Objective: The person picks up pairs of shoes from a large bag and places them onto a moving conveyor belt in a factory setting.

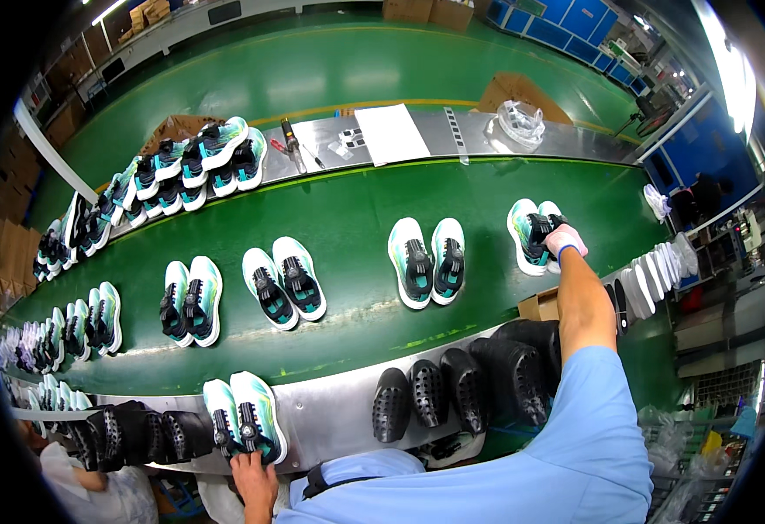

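At the near metal ledge, my left hand point(253, 480) has its fingers closed on the heel end of a pair of white, teal and black sneakers point(262, 415). My right arm is stretched far out to the right across the green conveyor belt point(348, 218). There my right hand point(566, 238), in a pale covering, is closed on the heel end of another matching pair of sneakers point(527, 234). The fingertips of both hands are partly hidden by the shoes. Between them on the belt stand more pairs, among them one pair of sneakers point(418, 266) at mid-belt.
Black shoe lasts point(465, 389) line the near ledge. White insoles point(649, 278) stand in a row at the right, by an open carton point(540, 306). The far ledge carries stacked sneakers point(195, 166), a white sheet point(391, 134) and a clear plastic bag point(520, 127). Another person's arm point(91, 479) shows lower left.
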The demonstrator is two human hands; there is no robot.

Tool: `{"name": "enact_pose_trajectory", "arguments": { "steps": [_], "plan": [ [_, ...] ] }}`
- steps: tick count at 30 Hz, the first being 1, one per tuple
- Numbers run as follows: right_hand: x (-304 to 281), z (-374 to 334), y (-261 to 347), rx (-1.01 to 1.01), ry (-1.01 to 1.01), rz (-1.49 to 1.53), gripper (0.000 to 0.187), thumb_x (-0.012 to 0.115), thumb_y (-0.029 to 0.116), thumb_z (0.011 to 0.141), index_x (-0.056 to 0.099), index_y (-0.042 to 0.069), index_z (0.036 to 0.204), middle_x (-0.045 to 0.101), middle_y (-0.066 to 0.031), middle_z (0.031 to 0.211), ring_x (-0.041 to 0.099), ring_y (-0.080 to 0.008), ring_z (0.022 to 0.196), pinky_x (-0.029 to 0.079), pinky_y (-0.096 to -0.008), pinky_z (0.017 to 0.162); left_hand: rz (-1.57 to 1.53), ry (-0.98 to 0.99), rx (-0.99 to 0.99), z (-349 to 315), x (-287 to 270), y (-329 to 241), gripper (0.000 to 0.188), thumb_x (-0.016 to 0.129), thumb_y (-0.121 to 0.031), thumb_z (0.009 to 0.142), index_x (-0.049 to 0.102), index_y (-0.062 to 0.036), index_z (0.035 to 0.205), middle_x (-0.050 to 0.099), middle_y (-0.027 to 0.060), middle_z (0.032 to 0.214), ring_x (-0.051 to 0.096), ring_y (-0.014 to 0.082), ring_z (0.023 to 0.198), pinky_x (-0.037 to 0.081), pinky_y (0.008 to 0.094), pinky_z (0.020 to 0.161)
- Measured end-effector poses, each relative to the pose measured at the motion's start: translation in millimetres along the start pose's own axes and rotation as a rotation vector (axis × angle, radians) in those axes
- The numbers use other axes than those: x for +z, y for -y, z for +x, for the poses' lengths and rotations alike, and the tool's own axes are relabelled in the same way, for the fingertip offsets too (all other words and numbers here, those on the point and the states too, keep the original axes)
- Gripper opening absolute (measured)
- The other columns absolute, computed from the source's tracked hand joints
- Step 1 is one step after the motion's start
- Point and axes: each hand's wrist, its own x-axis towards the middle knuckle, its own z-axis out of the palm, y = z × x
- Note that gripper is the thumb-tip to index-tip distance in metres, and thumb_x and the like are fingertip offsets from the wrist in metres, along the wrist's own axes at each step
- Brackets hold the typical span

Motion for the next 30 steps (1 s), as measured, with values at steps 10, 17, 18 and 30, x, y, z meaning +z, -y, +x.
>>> {"name": "enact_pose_trajectory", "arguments": {
  "steps": [10, 17, 18, 30],
  "plan": [
    [82.4, 54.6, 32.0, -0.001, -0.06, 0.051, 0.04, 0.067, 0.033, 0.088, 0.077, 0.015, 0.122, 0.074, -0.0125, 0.129, 0.069, -0.0307, 0.123, 0.052, -0.043, 0.103, 0.013, 0.04, -0.033, 11.5, -10.5, -10.4, 0.045, 0.084, -0.007, 0.069, 0.069, -0.0019, 0.111, 0.059, 0.0183, 0.105, 0.054, 0.0424, 0.109, 0.048, 0.0518, 0.094],
    [102.4, 68.9, 25.3, 0.145, 0.021, -0.028, 0.042, 0.07, 0.029, 0.091, 0.072, 0.015, 0.131, 0.069, -0.0088, 0.14, 0.062, -0.0307, 0.132, 0.043, -0.0452, 0.112, 0.002, 0.019, -0.05, 16.4, -14.3, -18.0, 0.041, 0.084, -0.007, 0.068, 0.07, -0.0017, 0.106, 0.062, 0.0195, 0.105, 0.055, 0.0423, 0.108, 0.049, 0.0507, 0.093],
    [106.7, 78.8, 20.7, 0.179, 0.003, -0.012, 0.044, 0.07, 0.03, 0.091, 0.072, 0.012, 0.131, 0.07, -0.0086, 0.138, 0.064, -0.0308, 0.13, 0.045, -0.0427, 0.111, 0.008, 0.009, -0.035, 19.1, -12.8, -18.0, 0.041, 0.084, -0.007, 0.068, 0.07, -0.0015, 0.106, 0.062, 0.0194, 0.105, 0.055, 0.0422, 0.108, 0.049, 0.0505, 0.093],
    [53.7, -132.1, 147.4, -0.817, 0.573, -0.159, 0.059, 0.062, 0.055, 0.088, 0.079, -0.001, 0.088, 0.077, -0.0224, 0.088, 0.077, -0.0332, 0.09, 0.059, -0.0411, 0.083, 0.024, 0.025, -0.063, 13.4, -15.5, -13.4, 0.039, 0.085, -0.014, 0.069, 0.074, -0.0058, 0.106, 0.063, 0.0156, 0.102, 0.057, 0.0385, 0.106, 0.051, 0.0489, 0.09]
  ]
}}
